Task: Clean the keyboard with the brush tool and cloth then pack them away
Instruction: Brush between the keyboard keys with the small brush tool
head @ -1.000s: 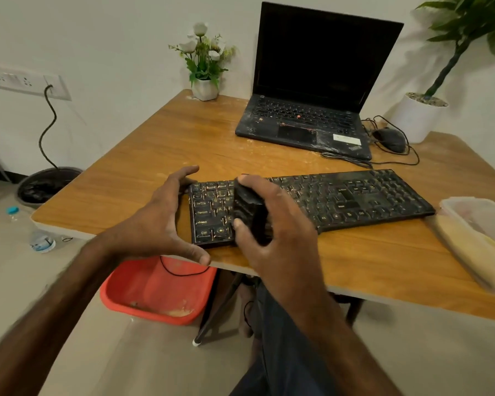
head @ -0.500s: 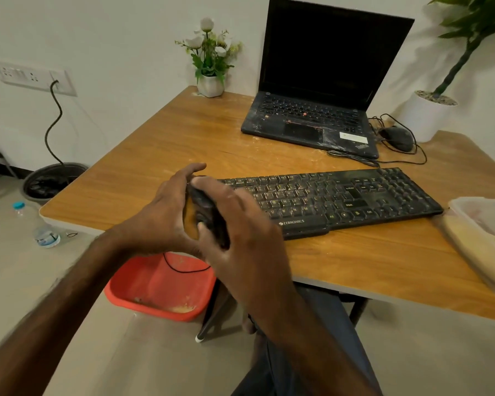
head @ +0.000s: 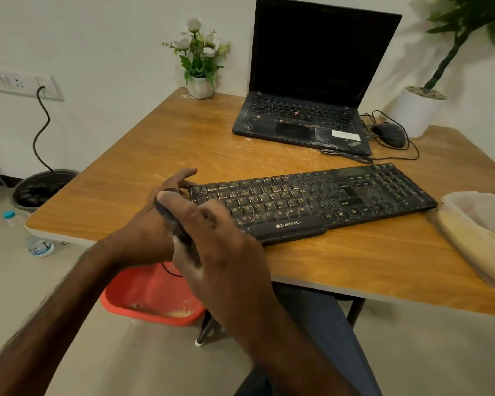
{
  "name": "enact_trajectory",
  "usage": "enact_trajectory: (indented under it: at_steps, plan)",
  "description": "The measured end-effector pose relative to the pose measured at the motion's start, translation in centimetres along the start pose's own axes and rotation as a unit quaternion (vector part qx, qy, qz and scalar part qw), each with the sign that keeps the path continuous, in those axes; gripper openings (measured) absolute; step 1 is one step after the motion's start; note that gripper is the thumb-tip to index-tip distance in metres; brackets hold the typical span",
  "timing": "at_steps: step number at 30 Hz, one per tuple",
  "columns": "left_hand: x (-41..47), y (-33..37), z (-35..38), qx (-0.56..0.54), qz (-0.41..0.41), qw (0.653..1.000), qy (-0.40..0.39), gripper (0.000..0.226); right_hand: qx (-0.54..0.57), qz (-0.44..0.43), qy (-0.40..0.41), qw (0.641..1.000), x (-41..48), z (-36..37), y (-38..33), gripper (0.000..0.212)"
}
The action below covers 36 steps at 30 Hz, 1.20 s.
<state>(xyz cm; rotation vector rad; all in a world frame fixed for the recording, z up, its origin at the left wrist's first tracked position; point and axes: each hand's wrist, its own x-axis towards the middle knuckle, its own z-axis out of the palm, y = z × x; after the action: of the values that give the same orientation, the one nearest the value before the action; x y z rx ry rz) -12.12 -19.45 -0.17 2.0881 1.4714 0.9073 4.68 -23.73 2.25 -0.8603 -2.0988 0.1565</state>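
A person's right hand point(head: 226, 252) clasps a slim black brush tool point(head: 174, 225), which runs between thumb and curled fingers, at the 9 o'clock end of a dusty black Zebronics keyboard point(head: 326, 201) on a wooden table point(head: 155, 144). The left hand point(head: 143, 238) lies against the brush at its 9 o'clock side, fingertips point(head: 183, 177) at the keyboard's corner; whether they grip cannot be told.
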Motion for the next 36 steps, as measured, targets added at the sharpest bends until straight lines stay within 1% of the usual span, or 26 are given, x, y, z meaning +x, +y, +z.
enact_trajectory:
  at_steps: [3, 4, 5, 8, 9, 11, 12, 13, 15, 17, 19, 20, 22, 23, 24, 26, 27, 28, 30, 31, 34, 36]
  plan:
    - [-0.1, 0.0, -0.5, -0.017, -0.061, 0.998, -0.03, 0.138, -0.02, 0.033, 0.026, 0.999, -0.6, -1.7, 2.5, 0.066]
    - [-0.2, 0.1, -0.6, -0.018, -0.068, 0.997, -0.037, 0.147, -0.029, 0.049, 0.041, 0.998, -0.9, -2.4, 3.4, 0.066]
    - [-0.2, 0.0, -0.6, -0.02, -0.072, 0.996, -0.039, 0.151, -0.031, 0.062, 0.054, 0.996, -1.0, -3.0, 3.9, 0.065]
    - [-0.1, -0.1, -0.6, -0.021, -0.083, 0.995, -0.04, 0.15, -0.019, 0.065, 0.051, 0.996, -0.7, -3.1, 3.6, 0.064]
    - [-0.1, -0.3, -0.6, -0.007, -0.075, 0.996, -0.044, 0.144, -0.012, 0.053, 0.038, 0.998, -0.5, -2.5, 2.9, 0.064]
    - [0.2, -0.9, -0.4, 0.055, -0.034, 0.996, -0.058, 0.124, 0.011, 0.027, 0.009, 1.0, -0.1, -1.3, 1.4, 0.061]
    - [0.2, -1.1, -0.4, 0.053, -0.029, 0.997, -0.046, 0.116, 0.015, 0.011, -0.004, 1.0, -0.2, -0.8, 0.8, 0.06]
    - [0.1, -1.0, -0.4, 0.015, -0.045, 0.998, -0.03, 0.115, 0.007, -0.003, -0.015, 1.0, -0.4, -0.6, 0.6, 0.059]
    - [-0.2, -0.4, -0.5, -0.031, -0.067, 0.997, -0.024, 0.133, -0.023, -0.01, -0.017, 1.0, -0.8, -1.2, 1.3, 0.061]
    - [-0.2, 0.0, -0.6, -0.025, -0.074, 0.996, -0.037, 0.148, -0.048, 0.019, 0.01, 0.999, -1.0, -2.7, 2.9, 0.064]
    - [-0.1, 0.2, -0.7, -0.028, -0.08, 0.996, -0.043, 0.152, -0.062, 0.06, 0.047, 0.995, -1.0, -3.9, 4.0, 0.064]
    - [-0.1, 0.1, -0.7, -0.026, -0.075, 0.996, -0.043, 0.152, -0.06, 0.067, 0.053, 0.995, -1.0, -4.0, 4.0, 0.064]
    - [-0.1, 0.1, -0.6, -0.016, -0.074, 0.996, -0.039, 0.15, -0.036, 0.05, 0.038, 0.997, -0.8, -3.1, 2.9, 0.065]
    - [-0.2, 0.3, -0.6, -0.007, -0.068, 0.997, -0.036, 0.144, -0.021, 0.035, 0.025, 0.999, -0.7, -2.3, 2.0, 0.065]
    - [0.0, 0.2, -0.5, 0.001, -0.053, 0.998, -0.03, 0.134, -0.01, 0.021, 0.012, 1.0, -0.5, -1.5, 1.2, 0.065]
    - [0.2, -0.1, -0.3, 0.021, -0.02, 0.999, -0.035, 0.105, 0.001, 0.005, -0.004, 1.0, 0.0, -0.6, 0.2, 0.063]
    - [0.2, -0.3, -0.3, 0.04, -0.012, 0.998, -0.042, 0.1, -0.004, 0.005, -0.008, 1.0, 0.1, -0.7, 0.4, 0.064]
    - [0.1, -0.3, -0.3, 0.042, -0.016, 0.998, -0.043, 0.107, -0.015, 0.008, -0.007, 1.0, 0.0, -1.1, 1.0, 0.065]
    - [-0.1, 0.0, -0.6, -0.007, -0.067, 0.997, -0.044, 0.135, -0.038, 0.031, 0.012, 0.999, -0.7, -2.7, 3.0, 0.065]
    - [-0.2, 0.1, -0.7, -0.021, -0.079, 0.996, -0.045, 0.143, -0.049, 0.049, 0.028, 0.997, -1.0, -3.7, 4.1, 0.065]
    - [-0.2, 0.4, -0.7, -0.015, -0.079, 0.996, -0.045, 0.149, -0.063, 0.087, 0.071, 0.992, -1.3, -5.2, 5.6, 0.062]
    - [-0.1, 0.5, -0.6, -0.008, -0.078, 0.996, -0.04, 0.148, -0.042, 0.087, 0.066, 0.993, -1.0, -4.2, 4.6, 0.062]
